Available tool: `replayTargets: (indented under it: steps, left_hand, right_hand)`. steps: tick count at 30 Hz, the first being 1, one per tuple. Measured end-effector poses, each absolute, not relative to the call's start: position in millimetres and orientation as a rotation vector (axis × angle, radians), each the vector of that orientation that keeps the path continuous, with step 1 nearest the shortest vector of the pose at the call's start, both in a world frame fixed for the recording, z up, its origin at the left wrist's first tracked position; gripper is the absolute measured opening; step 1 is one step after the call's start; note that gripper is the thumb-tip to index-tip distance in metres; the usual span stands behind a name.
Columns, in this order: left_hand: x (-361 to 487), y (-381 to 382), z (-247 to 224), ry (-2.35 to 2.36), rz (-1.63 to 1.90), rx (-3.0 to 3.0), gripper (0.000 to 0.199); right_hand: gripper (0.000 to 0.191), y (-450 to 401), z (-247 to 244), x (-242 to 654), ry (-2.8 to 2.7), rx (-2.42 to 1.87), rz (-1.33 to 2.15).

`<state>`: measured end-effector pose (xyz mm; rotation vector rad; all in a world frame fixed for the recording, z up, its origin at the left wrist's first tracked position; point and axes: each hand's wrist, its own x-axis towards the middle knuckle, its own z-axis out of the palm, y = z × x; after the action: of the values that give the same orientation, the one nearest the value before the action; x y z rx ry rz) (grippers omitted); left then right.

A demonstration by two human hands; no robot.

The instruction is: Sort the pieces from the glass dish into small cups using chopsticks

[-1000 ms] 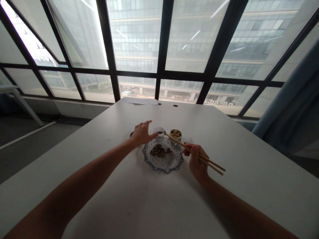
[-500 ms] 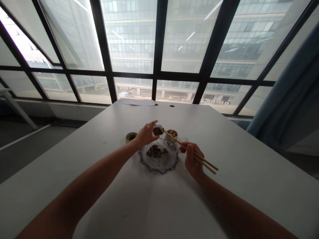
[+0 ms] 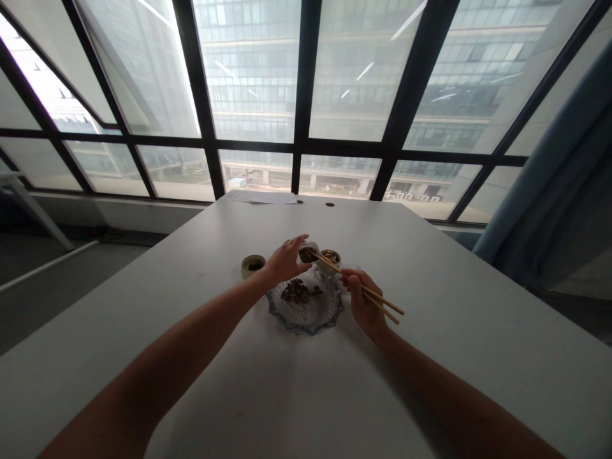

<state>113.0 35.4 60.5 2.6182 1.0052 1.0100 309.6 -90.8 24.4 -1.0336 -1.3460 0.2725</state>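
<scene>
My left hand [image 3: 285, 260] is closed around a small clear cup [image 3: 310, 247], tilted toward me, with dark brown seed-like pieces [image 3: 308, 255] inside. In my right hand [image 3: 364, 301] is a pair of wooden chopsticks [image 3: 375, 298]; their tips reach into the mouth of the cup. Beneath both hands sits a scalloped clear glass plate [image 3: 312, 327] with a pile of the same dark pieces [image 3: 296, 291] on its left half. A small bowl of pale nut-like pieces [image 3: 331, 256] stands just behind the plate, right of the cup.
Left of the plate is another small bowl [image 3: 253, 266] with something dark in it. A clear, hard-to-make-out container [image 3: 351, 270] lies partly behind my right hand. Papers [image 3: 261, 197] lie at the white table's [image 3: 229, 395] far edge, below the windows.
My left hand and the cup have shifted slightly right. My right hand has moved a little left and up, bringing the chopstick tips further into the cup.
</scene>
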Motion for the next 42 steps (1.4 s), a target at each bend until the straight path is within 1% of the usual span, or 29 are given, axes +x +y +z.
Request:
replayTargets:
  steps: [6,11,14,17,19,21,26,30,34,38,42]
  left_hand:
    - [113,47,61,1.223,0.861,2.502,0.072]
    - [108,56,66,1.351,0.756,2.435,0.069]
    - [93,48,71,1.301,0.825,2.483,0.064]
    - [66,31,71,1.287,0.968,2.575,0.053]
    - [45,20,66,1.322,1.043,2.604,0.045]
    - [25,12,56,1.374,1.111,2.586,0.042]
    - [0,4,27,1.444,1.256,2.451,0.049]
    - [-4,7,11,1.475,1.283,2.316,0.058]
    - [-4,9,6,1.485,1.231,2.230,0.066]
    - [-5,7,6,1.484,1.198,2.189,0.068]
    - [-5,6,7,1.482,1.165,2.179,0.070]
  right_hand:
    - [0.052,-99,27,305,-1.219,-1.022,0.326]
    - [0.057,-105,29,302,-1.267,-1.072,0.397]
    - [0.052,-110,34,300,-1.378,-1.059,0.387]
    - [0.044,-113,38,299,-1.525,-1.021,0.355]
    - [0.041,-115,39,299,-1.615,-1.002,0.299]
    - [0.040,-115,39,299,-1.665,-0.988,0.254]
    - [0.039,-115,38,298,-1.684,-1.008,0.235]
    - [0.037,-115,41,297,-1.769,-0.944,0.118]
    - [0.031,-117,45,297,-1.844,-0.900,0.014]
    - [0.024,-117,44,299,-1.862,-0.871,-0.015]
    - [0.023,-115,40,303,-1.850,-0.854,-0.028]
